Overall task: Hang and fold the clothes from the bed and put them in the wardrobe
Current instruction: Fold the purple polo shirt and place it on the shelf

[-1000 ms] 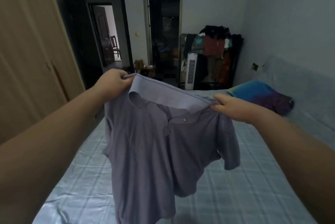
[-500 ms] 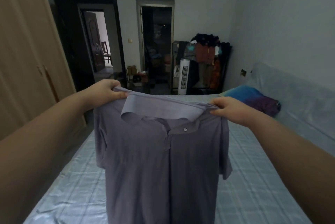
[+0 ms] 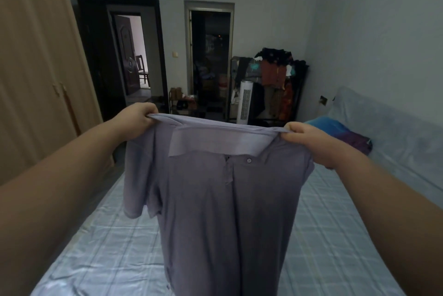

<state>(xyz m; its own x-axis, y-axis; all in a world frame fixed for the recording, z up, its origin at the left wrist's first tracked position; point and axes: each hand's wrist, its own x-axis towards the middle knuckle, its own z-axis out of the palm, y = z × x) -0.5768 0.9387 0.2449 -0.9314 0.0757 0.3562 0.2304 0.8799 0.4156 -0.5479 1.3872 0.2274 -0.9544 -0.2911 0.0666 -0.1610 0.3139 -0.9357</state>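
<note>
We hold the grey polo shirt (image 3: pixel 215 200) up at centre, hanging free above the bed (image 3: pixel 335 235). Our left hand (image 3: pixel 136 119) at 10 o'clock pinches one shoulder, fingers clenched on the cloth; our right hand (image 3: pixel 309 142) at 2 o'clock grips the other. The wardrobe (image 3: pixel 36 68) stands at 9 o'clock, and folded blue and purple clothes (image 3: pixel 342 132) lie at 3 o'clock.

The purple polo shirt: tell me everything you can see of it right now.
The purple polo shirt looks like soft, thin knit, greyish-purple with a lighter collar folded down, a short placket and one visible button. It hangs front toward the camera, held up above the bed, its hem out of frame. The left hand and right hand pinch its shoulders. One short sleeve droops on the left; the other is bunched behind the right hand.
</note>
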